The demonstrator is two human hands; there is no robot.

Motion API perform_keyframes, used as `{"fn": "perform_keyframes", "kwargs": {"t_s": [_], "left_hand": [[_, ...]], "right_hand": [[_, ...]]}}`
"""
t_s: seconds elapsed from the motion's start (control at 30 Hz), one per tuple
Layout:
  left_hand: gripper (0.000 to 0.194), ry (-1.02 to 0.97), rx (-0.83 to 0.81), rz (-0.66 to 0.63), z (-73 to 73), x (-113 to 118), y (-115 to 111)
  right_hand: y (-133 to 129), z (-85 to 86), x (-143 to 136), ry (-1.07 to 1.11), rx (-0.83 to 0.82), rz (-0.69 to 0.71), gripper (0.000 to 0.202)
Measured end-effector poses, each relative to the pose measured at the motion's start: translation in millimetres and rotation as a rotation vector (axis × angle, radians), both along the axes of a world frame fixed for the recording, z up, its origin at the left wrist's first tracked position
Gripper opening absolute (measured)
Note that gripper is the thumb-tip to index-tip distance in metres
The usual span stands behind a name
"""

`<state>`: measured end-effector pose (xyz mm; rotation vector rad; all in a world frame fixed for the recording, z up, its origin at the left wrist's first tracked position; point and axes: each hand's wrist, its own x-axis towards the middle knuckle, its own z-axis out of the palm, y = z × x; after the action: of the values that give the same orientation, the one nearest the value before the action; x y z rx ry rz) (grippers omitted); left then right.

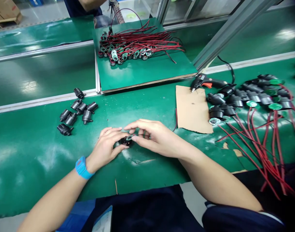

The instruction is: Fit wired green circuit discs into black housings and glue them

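Navy sleeve (236, 219): right arm, outside front edge of green workbench (41, 167).
Black round housing (125, 142): circuit board (129, 137) up, midway between front and rear edges.
Left hand (106, 145): pinches housing between thumb and fingers.
Right hand (158, 138): thumb at circuit board's rim, fingers half-curled; cannot tell whether gripping.
Step in hand: apparently fine adjusting at the rim.
Next move: likely calls for steady left hold, light right fingertips.

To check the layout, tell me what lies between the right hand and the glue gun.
The head view shows brown cardboard, with red wire at its left edge, between the right hand and the glue gun.
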<state>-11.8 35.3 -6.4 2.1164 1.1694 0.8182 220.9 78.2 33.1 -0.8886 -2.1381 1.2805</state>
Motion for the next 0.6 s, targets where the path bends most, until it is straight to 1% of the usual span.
{"fn": "perform_keyframes", "kwargs": {"t_s": [0.07,0.13,0.23,0.3,0.37,0.43,0.6], "left_hand": [[0.028,0.059,0.041,-0.015,-6.8,0.8,3.4],[0.030,0.034,0.043,0.007,-9.5,1.9,2.7],[0.034,-0.012,0.062,0.025,-7.0,2.7,-2.4],[0.034,-0.021,0.091,0.037,-4.2,2.4,-5.2],[0.033,-0.024,0.107,0.044,-2.1,1.6,-6.6],[0.034,-0.023,0.118,0.044,-1.0,0.7,-7.5],[0.041,0.005,0.123,0.006,-1.2,0.2,-11.4]], "right_hand": [[3.7,-6.4,-0.3,-0.005,-0.081,0.025,0.034],[5.7,-11.6,-2.0,0.046,-0.220,0.041,0.037],[4.4,-15.2,-7.2,0.230,-0.451,0.050,0.037],[1.4,-15.8,-12.1,0.333,-0.533,0.037,0.028],[-2.1,-16.1,-16.6,0.378,-0.555,0.014,0.023],[-4.8,-16.5,-19.6,0.368,-0.553,-0.004,0.024],[-7.0,-15.5,-21.3,0.279,-0.516,-0.025,0.036]]}}
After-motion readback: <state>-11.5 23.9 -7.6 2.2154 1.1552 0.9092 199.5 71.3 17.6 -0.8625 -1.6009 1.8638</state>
